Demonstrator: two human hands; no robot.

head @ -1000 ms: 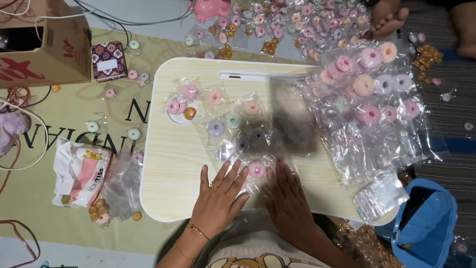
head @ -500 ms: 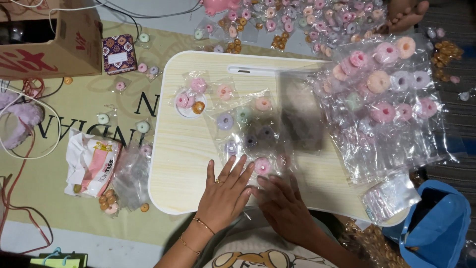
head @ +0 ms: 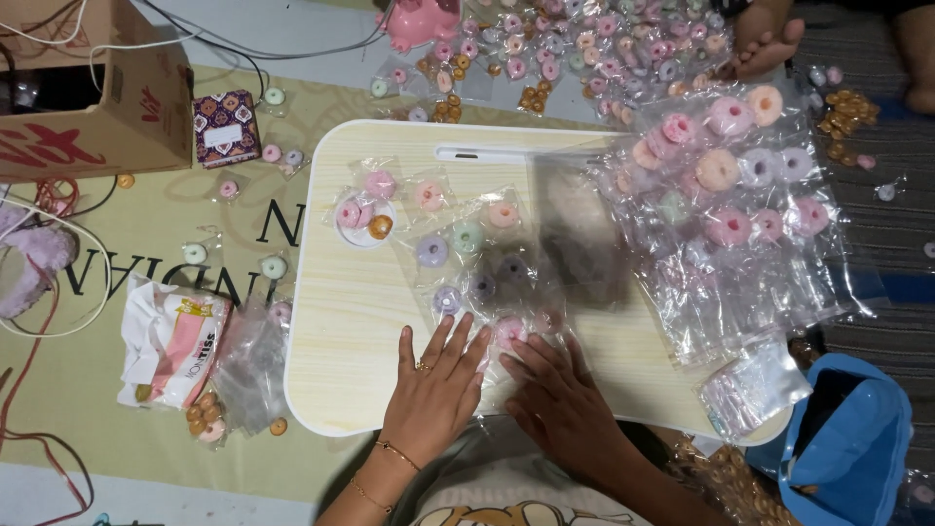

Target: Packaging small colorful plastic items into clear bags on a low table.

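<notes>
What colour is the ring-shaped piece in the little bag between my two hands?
Pink ring, seen in the head view.

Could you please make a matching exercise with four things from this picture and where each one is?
Things:
1. cardboard box
2. blue bag
3. pink piggy bank
4. small pink ring in a clear bag

Places:
A. top edge, beyond the lap table
B. bottom right corner
C. between the left hand and the right hand
D. top left corner

Pairs: 1-D, 2-B, 3-A, 4-C
</notes>
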